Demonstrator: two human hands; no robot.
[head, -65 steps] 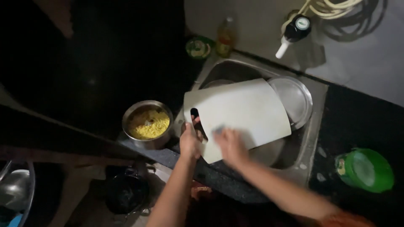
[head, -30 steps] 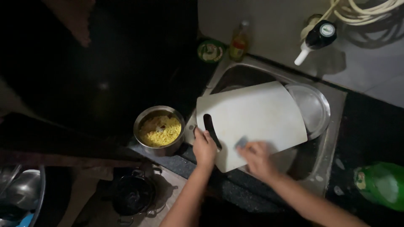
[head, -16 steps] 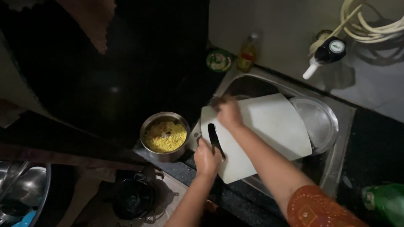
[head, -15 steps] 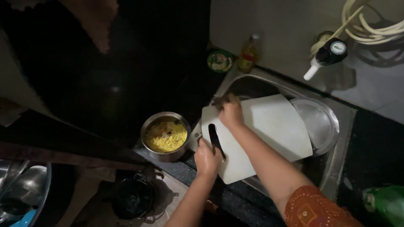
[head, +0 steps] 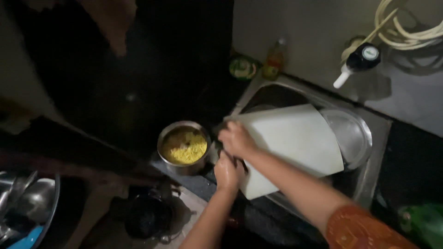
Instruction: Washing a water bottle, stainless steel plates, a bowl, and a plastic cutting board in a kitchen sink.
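Steel pot [head: 183, 147] of yellow food beside sink [head: 374, 152]. Round steel plate [head: 350, 136] in basin. Bottle [head: 274, 60], coiled hose [head: 406, 27], green container [head: 422, 223] present.

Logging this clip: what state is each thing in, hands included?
Cutting board: tilted over the sink, gripped.
Left hand: clasps the board's near edge.
Right hand: pressed on the board's left end.
Steel pot: uncovered, yellow food inside.
Steel plate: in sink, under board.

Dim, underexposed overhead kitchen view.
Light falls at upper right on the pale grey wall [head: 323, 32] and white plastic cutting board [head: 300, 138]; left half near black; soft blur throughout, hands smeared.
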